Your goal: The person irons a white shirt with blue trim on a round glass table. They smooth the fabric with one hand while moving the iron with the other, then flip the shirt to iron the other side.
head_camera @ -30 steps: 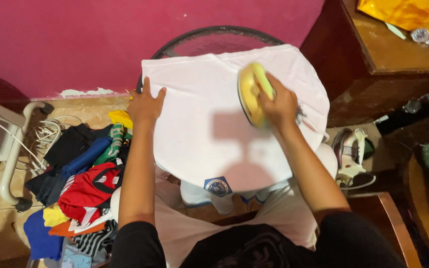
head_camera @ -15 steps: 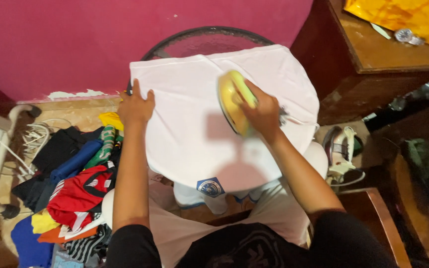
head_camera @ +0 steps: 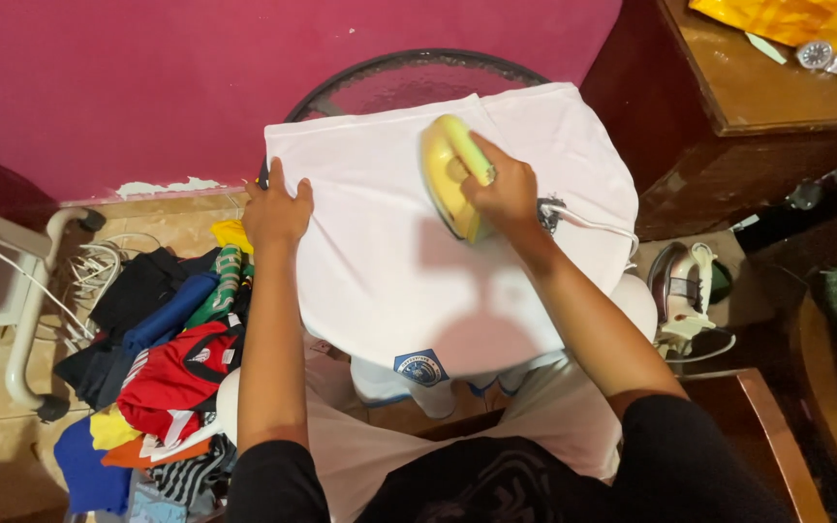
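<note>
Fingers of the right hand [head_camera: 511,194] are wrapped round the handle of the yellow iron [head_camera: 449,174], gripping it; fingers of the left hand [head_camera: 276,208] lie spread and flat on the left edge of the white shirt [head_camera: 389,261], holding nothing, just pinning the cloth. Over the last second the iron has slid from the right part of the shirt toward its middle, now sitting in the upper centre of the frame, while the left hand has stayed put at the edge. So the pressing is working leftward across the cloth. Lower left, a heap of coloured clothes [head_camera: 162,368] lies on the floor. At right, a second iron [head_camera: 682,291] rests beside the wooden counter [head_camera: 777,97]. Beyond, the magenta wall [head_camera: 196,77].
</note>
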